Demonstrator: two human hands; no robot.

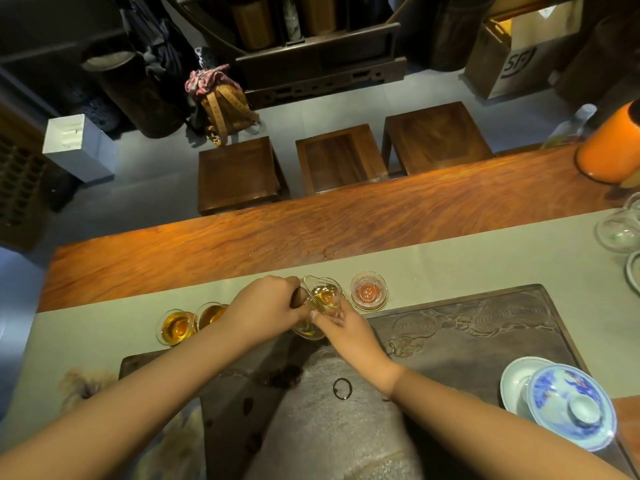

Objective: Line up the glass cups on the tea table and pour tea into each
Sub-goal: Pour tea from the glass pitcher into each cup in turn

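My left hand [266, 306] grips the wooden handle of a small glass pitcher [323, 295] holding amber tea, tilted over a glass cup [309, 329] just below it. My right hand [348, 329] touches that cup and the pitcher's underside with its fingertips. Two glass cups [176, 328] [210, 315] filled with amber tea stand side by side to the left on the grey-green runner [485, 265]. Another glass cup [368, 291] stands to the right on a coaster; whether it holds tea is unclear.
A dark carved tea tray [485, 327] lies at front right with a blue-and-white lidded gaiwan [571, 405]. A grey cloth [332, 420] lies on the tray. Glassware [620, 230] and an orange vessel [609, 150] stand at far right. Three wooden stools [341, 157] sit beyond the table.
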